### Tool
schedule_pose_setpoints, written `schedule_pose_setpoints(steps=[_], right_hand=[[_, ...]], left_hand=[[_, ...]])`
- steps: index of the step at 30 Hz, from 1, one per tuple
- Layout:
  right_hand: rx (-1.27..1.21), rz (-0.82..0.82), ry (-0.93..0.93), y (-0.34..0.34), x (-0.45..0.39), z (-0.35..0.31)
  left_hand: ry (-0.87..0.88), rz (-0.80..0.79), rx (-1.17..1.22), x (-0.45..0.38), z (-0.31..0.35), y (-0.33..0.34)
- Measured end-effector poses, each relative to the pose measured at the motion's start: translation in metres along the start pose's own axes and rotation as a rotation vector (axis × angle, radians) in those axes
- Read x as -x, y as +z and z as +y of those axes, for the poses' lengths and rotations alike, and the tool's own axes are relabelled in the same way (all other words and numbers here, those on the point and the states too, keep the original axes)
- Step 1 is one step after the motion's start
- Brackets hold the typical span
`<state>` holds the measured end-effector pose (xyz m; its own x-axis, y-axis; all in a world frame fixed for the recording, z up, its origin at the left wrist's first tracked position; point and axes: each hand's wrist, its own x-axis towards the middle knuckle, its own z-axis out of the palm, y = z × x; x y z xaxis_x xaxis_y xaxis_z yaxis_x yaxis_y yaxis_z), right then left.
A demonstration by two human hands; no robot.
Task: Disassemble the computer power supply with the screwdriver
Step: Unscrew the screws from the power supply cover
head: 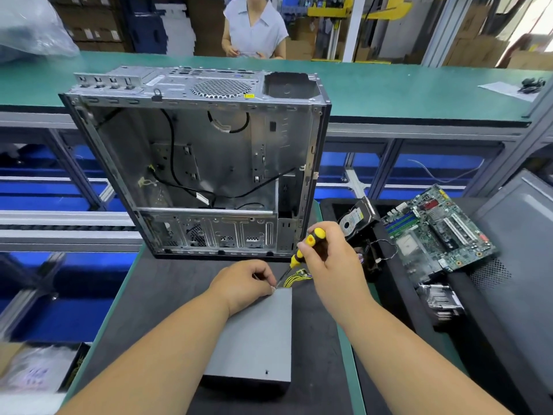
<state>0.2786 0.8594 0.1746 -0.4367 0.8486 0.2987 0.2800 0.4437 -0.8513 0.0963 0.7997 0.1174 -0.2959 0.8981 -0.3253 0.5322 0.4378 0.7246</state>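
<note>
Landmark: the power supply (257,333), a grey metal box lying flat on the dark mat (149,310) that covers the near tabletop (348,339).

1. Clear plastic bag (33,25): far to the left and beyond the power supply, on the far green tabletop (419,85).
2. Cardboard box (39,369) with pale contents: left of the power supply, below the level of the tabletop.
3. Left hand (245,283): resting on the far left corner of the power supply, fingers curled, fingertips pinching a small bright item at that corner; too small to identify.
4. Computer case (203,163): directly beyond the power supply, standing open-sided on the mat, stripped, with a few black cables inside.
5. Screwdriver (302,250): yellow-and-black handle, above the far edge of the power supply, shaft slanting down and left to the corner by the left fingertips.
6. Yellow wire bundle (294,278): emerging at the far end of the power supply, just under the screwdriver shaft.
7. Right hand (332,259): above and just right of the power supply's far end, wrapped closed round the screwdriver handle.
8. Hard drive (356,221): right of and beyond the power supply, propped on edge in a black tray (389,295).
9. Motherboard (440,232): further right, lying tilted over the tray.
10. Heatsink (440,298): right of the power supply, in front of the motherboard.
11. Grey panel (520,265): far right of the power supply.
12. A person in a pale shirt (254,25): behind the far tabletop, beyond the computer case.
</note>
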Motion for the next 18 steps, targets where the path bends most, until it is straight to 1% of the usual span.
schedule_pose_setpoints(steps=[7, 10, 14, 18], right_hand=[[0.085, -0.06, 0.014, 0.0, -0.002, -0.002], [0.102, -0.143, 0.019, -0.002, -0.006, -0.006], [0.189, -0.271, -0.022, -0.007, -0.013, -0.017], [0.333, -0.284, -0.085, -0.007, -0.02, -0.025]], left_hand=[[0.002, -0.003, -0.004, 0.002, 0.002, 0.0], [0.008, -0.005, 0.0, 0.003, 0.003, -0.001], [0.012, -0.01, -0.011, 0.004, 0.004, -0.002], [0.006, -0.008, -0.025, 0.004, 0.004, -0.002]])
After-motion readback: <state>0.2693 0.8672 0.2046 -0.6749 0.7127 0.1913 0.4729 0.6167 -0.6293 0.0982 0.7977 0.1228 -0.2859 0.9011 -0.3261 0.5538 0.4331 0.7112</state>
